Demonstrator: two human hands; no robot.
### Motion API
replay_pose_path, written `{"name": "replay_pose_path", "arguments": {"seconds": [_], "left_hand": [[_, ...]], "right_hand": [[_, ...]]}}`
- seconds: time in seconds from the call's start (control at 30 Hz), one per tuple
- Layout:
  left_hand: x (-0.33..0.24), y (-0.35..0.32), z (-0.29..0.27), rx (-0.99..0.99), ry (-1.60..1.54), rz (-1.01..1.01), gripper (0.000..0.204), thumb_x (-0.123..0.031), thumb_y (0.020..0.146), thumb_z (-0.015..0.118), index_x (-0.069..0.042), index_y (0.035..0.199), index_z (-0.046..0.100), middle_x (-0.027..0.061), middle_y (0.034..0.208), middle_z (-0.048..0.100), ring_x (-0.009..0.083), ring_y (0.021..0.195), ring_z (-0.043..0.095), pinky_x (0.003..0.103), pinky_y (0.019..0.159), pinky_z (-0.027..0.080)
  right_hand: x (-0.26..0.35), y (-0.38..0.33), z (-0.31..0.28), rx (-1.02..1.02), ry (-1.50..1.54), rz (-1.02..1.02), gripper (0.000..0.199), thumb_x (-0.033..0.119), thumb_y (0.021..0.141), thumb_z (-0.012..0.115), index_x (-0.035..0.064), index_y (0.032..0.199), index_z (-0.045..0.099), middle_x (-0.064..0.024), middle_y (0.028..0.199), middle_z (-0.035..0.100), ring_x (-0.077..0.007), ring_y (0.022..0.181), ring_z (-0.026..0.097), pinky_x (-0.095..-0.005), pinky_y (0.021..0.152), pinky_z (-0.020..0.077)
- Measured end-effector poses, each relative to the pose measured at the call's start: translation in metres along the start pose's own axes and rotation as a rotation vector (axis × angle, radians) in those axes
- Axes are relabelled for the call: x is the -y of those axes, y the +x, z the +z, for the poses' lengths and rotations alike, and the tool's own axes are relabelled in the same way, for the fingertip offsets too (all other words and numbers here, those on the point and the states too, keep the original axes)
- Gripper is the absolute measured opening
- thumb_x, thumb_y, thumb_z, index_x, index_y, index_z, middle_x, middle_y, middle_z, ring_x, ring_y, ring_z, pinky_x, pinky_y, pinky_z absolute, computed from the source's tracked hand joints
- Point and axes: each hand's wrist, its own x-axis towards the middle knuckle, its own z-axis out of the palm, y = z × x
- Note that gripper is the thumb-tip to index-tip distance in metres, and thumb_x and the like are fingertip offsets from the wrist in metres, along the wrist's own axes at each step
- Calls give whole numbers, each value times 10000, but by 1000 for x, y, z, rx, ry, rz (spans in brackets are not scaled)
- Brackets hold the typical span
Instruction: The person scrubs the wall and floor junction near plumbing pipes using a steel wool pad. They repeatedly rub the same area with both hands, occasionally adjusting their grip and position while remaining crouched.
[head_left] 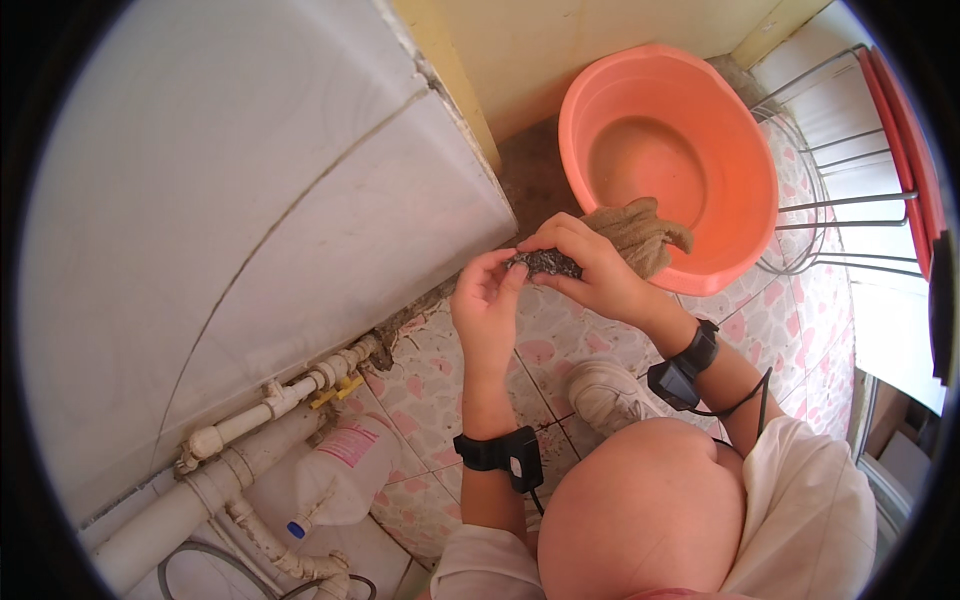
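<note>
**Dark scouring pad and brown rag, both hands, over pink-patterned floor tiles**

Left hand raised, palm turned toward the camera, fingertips pinched together on the left end of a dark metallic scouring pad. Right hand just beside it, touching the same pad from the right, fingers curled and clamped over the pad's far edge and over a bunched brown rag. Rag spilling out to the right of the right hand, hanging across the near rim of an orange plastic basin. Pad held in the air between the two hands, just left of the basin's near rim, above the tiled floor.

Black strap with a small black unit on each wrist; a thin cable running from the right one. Bare knee at the near edge, a pale shoe on the tiles beyond it.

To the left, a large white tiled wall block with cracked joints. Near its foot, white plastic pipes with a yellow valve handle. Beside the pipes, a translucent plastic bottle lying on its side, pink label, blue cap. Far right, a wire rack with a red edge, next to the basin.
</note>
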Motion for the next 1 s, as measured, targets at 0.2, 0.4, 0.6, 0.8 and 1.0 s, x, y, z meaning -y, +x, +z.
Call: {"name": "replay_pose_path", "arguments": {"seconds": [0.2,0.4,0.6,0.8,1.0], "left_hand": [[-3,0,4,-18,-143,-94,155,-111,912,627,14,1002,617,65,922,652,121,799,608,253,754,481],[-5,3,-1,16,-186,-206,193,-180,922,626,1,988,637,48,912,662,118,795,607,254,759,468],[-8,4,3,12,-129,-251,212,-162,930,605,13,1042,645,55,969,660,118,850,598,253,779,443],[-10,6,19,-7,-108,-43,275,-128,940,563,33,1161,600,69,1055,649,131,914,594,263,800,443],[-12,6,23,-4,-106,48,315,-53,927,510,43,1224,552,94,1131,621,146,942,590,270,815,446]], "right_hand": [[1,6,-2,-20,-64,-70,350,-4,733,723,36,1061,608,-96,947,574,-268,847,592,-344,698,489],[-1,13,-5,19,-83,-142,364,-30,678,713,48,1017,605,-104,935,576,-300,817,603,-366,682,501],[3,19,-6,-61,-108,-92,307,-25,704,708,39,981,591,-93,881,590,-275,785,612,-338,661,501],[4,33,1,-250,13,57,251,-23,735,689,36,948,569,-93,843,595,-253,754,609,-322,651,492],[-1,45,1,-246,-184,-108,272,-25,709,685,56,927,543,-98,843,584,-297,720,600,-339,619,493]]}}
